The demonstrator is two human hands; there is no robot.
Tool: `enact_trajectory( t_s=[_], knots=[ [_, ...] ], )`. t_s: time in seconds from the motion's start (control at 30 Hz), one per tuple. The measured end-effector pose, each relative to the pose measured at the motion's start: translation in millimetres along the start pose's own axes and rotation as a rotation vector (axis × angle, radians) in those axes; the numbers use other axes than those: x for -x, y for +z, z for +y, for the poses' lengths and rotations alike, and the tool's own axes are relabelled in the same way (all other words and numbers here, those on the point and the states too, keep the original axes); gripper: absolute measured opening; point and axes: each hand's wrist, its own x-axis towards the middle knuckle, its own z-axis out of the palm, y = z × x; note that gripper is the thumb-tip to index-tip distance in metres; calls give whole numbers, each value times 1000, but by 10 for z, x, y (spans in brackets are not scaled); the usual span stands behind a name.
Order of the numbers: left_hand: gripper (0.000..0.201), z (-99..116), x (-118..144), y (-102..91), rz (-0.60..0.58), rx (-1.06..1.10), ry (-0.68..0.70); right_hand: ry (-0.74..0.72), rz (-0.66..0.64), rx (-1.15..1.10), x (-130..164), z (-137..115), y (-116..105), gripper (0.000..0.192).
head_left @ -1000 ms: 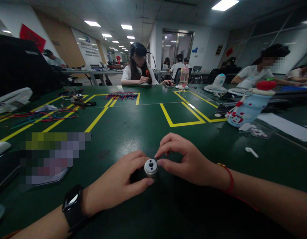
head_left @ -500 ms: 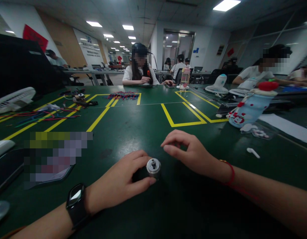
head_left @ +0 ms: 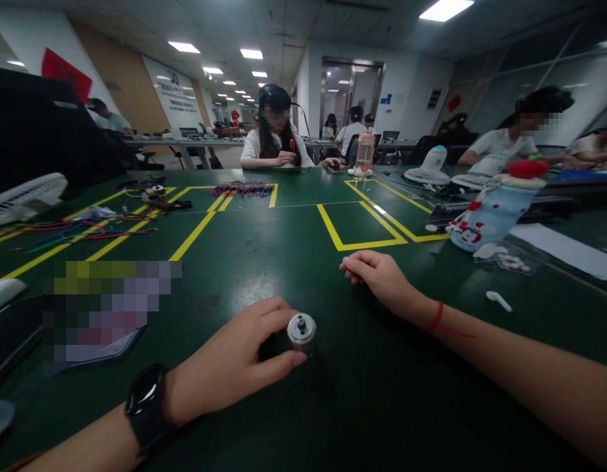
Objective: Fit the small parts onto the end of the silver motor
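Observation:
My left hand [head_left: 237, 357], with a black watch on its wrist, grips a small silver cylindrical part [head_left: 301, 330] between thumb and fingers and holds it down on the green table [head_left: 284, 255]. The part's round face with a small centre hole points toward me. My right hand [head_left: 379, 275], with a red string on its wrist, rests on the table farther back and to the right, fingers curled in. Whether it holds anything small I cannot tell.
A blue and white bottle with a red top [head_left: 490, 206] lies at the right beside white paper [head_left: 564, 252] and a small white piece [head_left: 497, 300]. Coloured wires [head_left: 242, 189] lie at the back. People sit at the far edge and right side. A white fan [head_left: 23, 196] is at left.
My right hand has left the silver part and moved away from it, back and to the right, closing its fingers. My left hand keeps its hold on the part.

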Motion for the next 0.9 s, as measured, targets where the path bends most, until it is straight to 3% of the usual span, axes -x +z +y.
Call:
enact_trajectory(
  t_s=[0.2,0.37,0.67,0.9],
  knots=[
    [24,-4,4,4,8,-3,14,-37,-37,74,17,-16,-18,26],
    [31,-16,-9,-5,28,0,23,-99,-85,175,115,-171,51,20],
    [18,-83,-10,30,38,-58,32,-416,-301,118,382,-566,364,14],
    [19,-59,-4,3,31,-42,28,-392,-205,64,347,-608,272,8]
  ],
)
